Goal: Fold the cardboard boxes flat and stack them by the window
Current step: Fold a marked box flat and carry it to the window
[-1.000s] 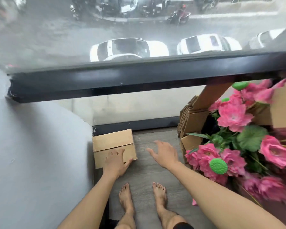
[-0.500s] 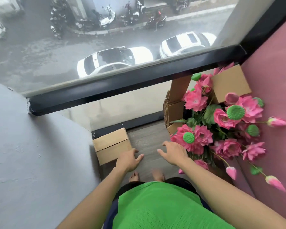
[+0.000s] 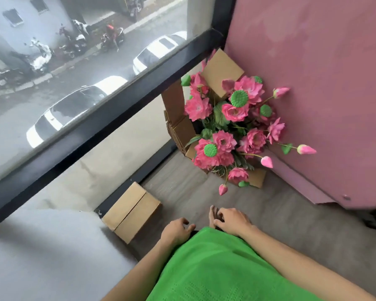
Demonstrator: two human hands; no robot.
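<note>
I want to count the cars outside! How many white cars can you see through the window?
3. One white car is lowest on the left, a second is parked just beyond it, and a third is farther up the street. The window frame may hide others.

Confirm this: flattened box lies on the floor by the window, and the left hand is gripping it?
Not quite. In the head view the flattened box lies on the floor by the window, but the left hand is off it, holding nothing.
</note>
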